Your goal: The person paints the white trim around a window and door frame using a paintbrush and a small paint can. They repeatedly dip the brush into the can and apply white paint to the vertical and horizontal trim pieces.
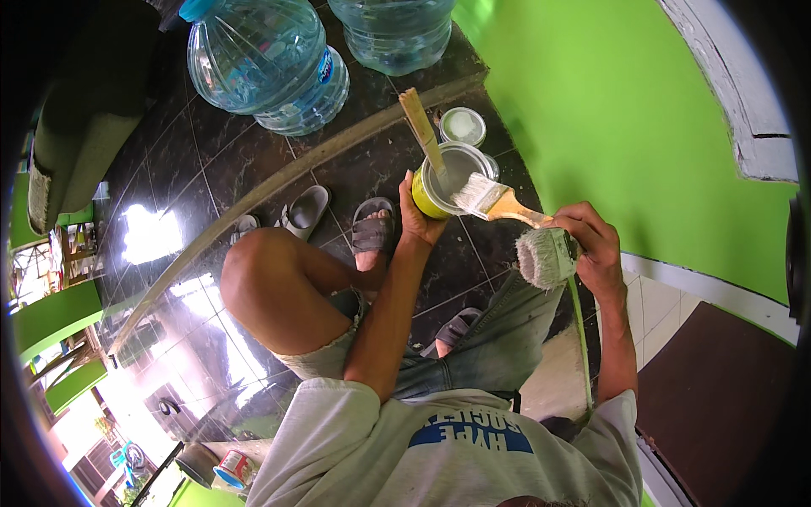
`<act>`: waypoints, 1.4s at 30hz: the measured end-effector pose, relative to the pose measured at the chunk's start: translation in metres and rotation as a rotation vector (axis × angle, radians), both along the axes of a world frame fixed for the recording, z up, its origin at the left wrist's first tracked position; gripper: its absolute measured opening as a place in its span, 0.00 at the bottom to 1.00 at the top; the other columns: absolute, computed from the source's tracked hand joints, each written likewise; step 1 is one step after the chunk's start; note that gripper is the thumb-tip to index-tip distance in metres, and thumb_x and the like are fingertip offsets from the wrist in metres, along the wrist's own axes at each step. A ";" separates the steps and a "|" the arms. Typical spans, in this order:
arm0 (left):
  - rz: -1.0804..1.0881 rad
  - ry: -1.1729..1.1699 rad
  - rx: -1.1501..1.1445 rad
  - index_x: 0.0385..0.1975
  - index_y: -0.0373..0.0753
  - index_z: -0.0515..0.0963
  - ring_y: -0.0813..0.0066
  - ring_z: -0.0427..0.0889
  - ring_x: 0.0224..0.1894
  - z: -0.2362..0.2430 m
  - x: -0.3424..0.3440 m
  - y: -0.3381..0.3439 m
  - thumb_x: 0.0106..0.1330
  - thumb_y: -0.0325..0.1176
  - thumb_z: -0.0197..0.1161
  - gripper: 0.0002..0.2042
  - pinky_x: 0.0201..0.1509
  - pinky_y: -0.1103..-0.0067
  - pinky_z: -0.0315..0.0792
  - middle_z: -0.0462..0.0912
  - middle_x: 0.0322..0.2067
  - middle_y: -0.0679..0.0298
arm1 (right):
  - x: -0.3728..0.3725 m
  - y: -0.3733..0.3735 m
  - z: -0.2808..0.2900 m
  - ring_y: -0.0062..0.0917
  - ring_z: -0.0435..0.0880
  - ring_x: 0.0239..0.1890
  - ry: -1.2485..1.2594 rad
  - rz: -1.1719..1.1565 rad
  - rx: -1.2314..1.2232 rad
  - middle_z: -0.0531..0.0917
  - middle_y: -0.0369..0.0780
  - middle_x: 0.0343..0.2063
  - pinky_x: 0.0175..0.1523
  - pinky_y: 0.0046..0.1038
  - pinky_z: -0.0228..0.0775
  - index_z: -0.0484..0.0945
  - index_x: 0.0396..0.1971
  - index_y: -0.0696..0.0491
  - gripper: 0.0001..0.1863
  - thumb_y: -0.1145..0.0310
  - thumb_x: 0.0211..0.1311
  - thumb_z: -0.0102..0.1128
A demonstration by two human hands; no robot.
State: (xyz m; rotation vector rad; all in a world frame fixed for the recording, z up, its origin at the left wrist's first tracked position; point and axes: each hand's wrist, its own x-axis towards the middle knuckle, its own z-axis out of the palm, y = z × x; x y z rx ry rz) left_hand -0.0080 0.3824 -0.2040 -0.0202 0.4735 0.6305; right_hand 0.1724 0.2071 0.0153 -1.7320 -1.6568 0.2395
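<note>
My left hand (419,221) is wrapped round a yellow paint can (429,199) and holds it up, its grey inside showing. A flat wooden stick (421,131) stands tilted in the can and leans out over the far rim. My right hand (596,250) grips the wooden handle of a flat paintbrush (509,208). That brush's white-coated bristles lie over the can's right rim. Hanging below the same hand is a second, thick brush (543,260) with pale, paint-caked bristles. How its handle sits in the fingers is hidden.
A round can lid (463,127) lies on the dark tiled floor beyond the can. Two large water bottles (270,63) stand on a raised step (279,173). A bright green wall (583,118) rises on the right. A loose sandal (308,209) lies left of my foot.
</note>
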 end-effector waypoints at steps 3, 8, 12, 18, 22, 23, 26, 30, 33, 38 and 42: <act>-0.019 0.021 0.013 0.61 0.42 0.76 0.59 0.81 0.59 0.004 -0.001 0.000 0.71 0.62 0.54 0.31 0.66 0.58 0.73 0.82 0.57 0.58 | 0.006 0.000 0.018 0.31 0.85 0.33 0.004 0.056 -0.060 0.82 0.38 0.35 0.33 0.32 0.76 0.83 0.40 0.55 0.20 0.90 0.45 0.62; -0.019 0.042 0.009 0.61 0.41 0.76 0.59 0.81 0.59 0.004 -0.002 -0.001 0.70 0.62 0.54 0.32 0.66 0.58 0.73 0.83 0.57 0.57 | 0.007 0.010 0.041 0.29 0.85 0.31 -0.076 0.121 -0.109 0.82 0.38 0.35 0.31 0.30 0.76 0.83 0.41 0.56 0.20 0.90 0.45 0.63; -0.015 0.035 0.009 0.59 0.40 0.78 0.59 0.83 0.56 0.002 0.000 -0.002 0.70 0.61 0.56 0.31 0.65 0.59 0.74 0.84 0.54 0.57 | 0.009 0.014 0.047 0.28 0.85 0.30 -0.080 0.149 -0.119 0.82 0.38 0.35 0.29 0.30 0.75 0.83 0.41 0.57 0.21 0.91 0.46 0.64; -0.019 0.027 -0.002 0.57 0.40 0.79 0.60 0.85 0.53 -0.004 0.001 -0.003 0.69 0.60 0.58 0.29 0.63 0.60 0.76 0.86 0.52 0.58 | 0.013 0.014 0.054 0.28 0.85 0.30 -0.065 0.155 -0.143 0.82 0.38 0.33 0.29 0.30 0.74 0.84 0.40 0.58 0.20 0.91 0.45 0.64; -0.012 0.043 -0.016 0.57 0.41 0.79 0.61 0.85 0.54 -0.002 0.002 -0.004 0.69 0.60 0.58 0.29 0.63 0.61 0.76 0.86 0.52 0.59 | 0.017 0.008 0.057 0.29 0.85 0.30 -0.026 0.139 -0.144 0.82 0.39 0.34 0.31 0.29 0.74 0.84 0.40 0.58 0.18 0.89 0.47 0.64; -0.005 0.056 -0.021 0.57 0.41 0.79 0.62 0.85 0.54 -0.001 0.002 -0.004 0.69 0.60 0.58 0.29 0.63 0.61 0.76 0.86 0.52 0.59 | 0.018 0.006 0.057 0.29 0.84 0.31 0.000 0.133 -0.143 0.82 0.40 0.34 0.31 0.28 0.74 0.84 0.40 0.58 0.18 0.89 0.47 0.64; 0.007 0.054 -0.012 0.57 0.42 0.79 0.62 0.84 0.54 0.001 0.002 -0.004 0.70 0.61 0.57 0.29 0.63 0.62 0.76 0.85 0.52 0.60 | 0.019 -0.007 0.055 0.29 0.84 0.34 0.101 0.052 -0.098 0.83 0.40 0.35 0.36 0.27 0.75 0.84 0.41 0.58 0.16 0.85 0.49 0.67; 0.013 0.026 -0.007 0.58 0.43 0.78 0.62 0.84 0.55 -0.003 0.003 -0.005 0.70 0.61 0.56 0.29 0.63 0.61 0.76 0.85 0.53 0.60 | 0.012 -0.022 0.036 0.28 0.84 0.36 0.057 -0.168 0.050 0.83 0.42 0.37 0.39 0.28 0.76 0.85 0.42 0.57 0.15 0.80 0.51 0.70; 0.025 0.009 -0.036 0.59 0.44 0.78 0.62 0.83 0.56 0.000 0.006 -0.011 0.71 0.61 0.55 0.29 0.64 0.60 0.75 0.84 0.55 0.60 | -0.014 -0.021 0.013 0.31 0.85 0.38 0.007 -0.311 0.193 0.84 0.46 0.39 0.40 0.29 0.77 0.85 0.43 0.58 0.15 0.75 0.53 0.71; 0.065 -0.041 -0.075 0.60 0.45 0.77 0.62 0.81 0.58 0.008 0.014 -0.020 0.71 0.62 0.55 0.30 0.64 0.59 0.74 0.82 0.57 0.61 | -0.056 -0.006 -0.037 0.32 0.89 0.33 -0.059 -0.304 0.309 0.85 0.45 0.40 0.32 0.30 0.79 0.86 0.46 0.55 0.18 0.77 0.54 0.74; 0.053 -0.086 -0.018 0.61 0.46 0.76 0.62 0.80 0.59 0.010 0.017 -0.028 0.70 0.63 0.55 0.30 0.66 0.58 0.72 0.82 0.57 0.62 | -0.075 0.008 -0.060 0.31 0.87 0.38 -0.127 -0.303 0.360 0.85 0.42 0.42 0.37 0.29 0.77 0.86 0.49 0.52 0.24 0.81 0.49 0.76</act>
